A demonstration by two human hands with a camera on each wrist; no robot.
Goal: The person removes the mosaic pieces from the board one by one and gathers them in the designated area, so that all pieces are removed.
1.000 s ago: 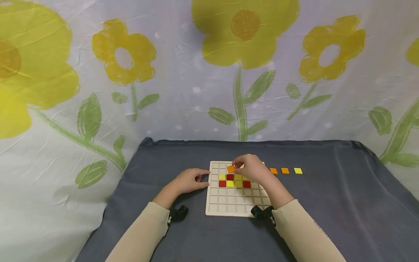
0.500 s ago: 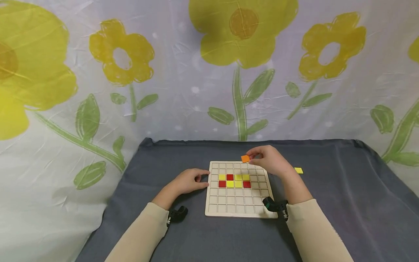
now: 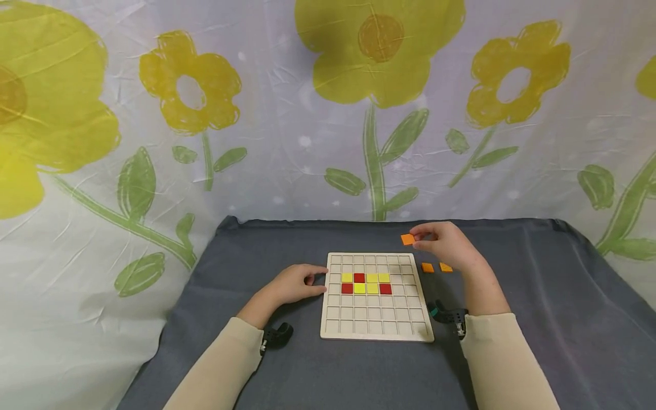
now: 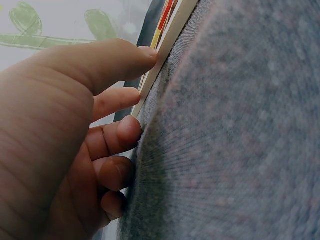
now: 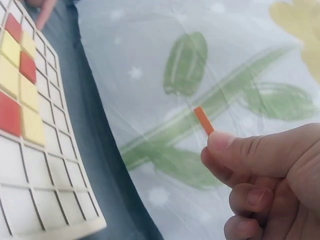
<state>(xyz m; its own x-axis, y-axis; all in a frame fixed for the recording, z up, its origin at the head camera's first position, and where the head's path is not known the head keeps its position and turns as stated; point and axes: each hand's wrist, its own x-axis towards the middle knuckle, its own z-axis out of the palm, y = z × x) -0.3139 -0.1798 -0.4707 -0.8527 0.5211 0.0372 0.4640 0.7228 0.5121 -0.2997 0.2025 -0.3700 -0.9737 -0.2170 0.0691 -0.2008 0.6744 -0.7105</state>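
Note:
My right hand pinches an orange square tile by its edge between thumb and fingertips, above the cloth past the board's far right corner. The right wrist view has the tile edge-on. The wooden grid board lies flat, bearing two rows of red and yellow tiles, such as a red tile and a yellow tile. At the board's left edge, my left hand rests its thumb and index fingertips against the side; its other fingers are loosely bent in the left wrist view.
Two orange tiles, one near the board and another beside my right hand, lie on the dark grey cloth. A flower-printed curtain stands behind the table. My right forearm covers the spot further right.
My right hand has carried the orange tile from over the board's upper rows to beyond its far right corner. The yellow tile on the right is now hidden. My left hand stays put.

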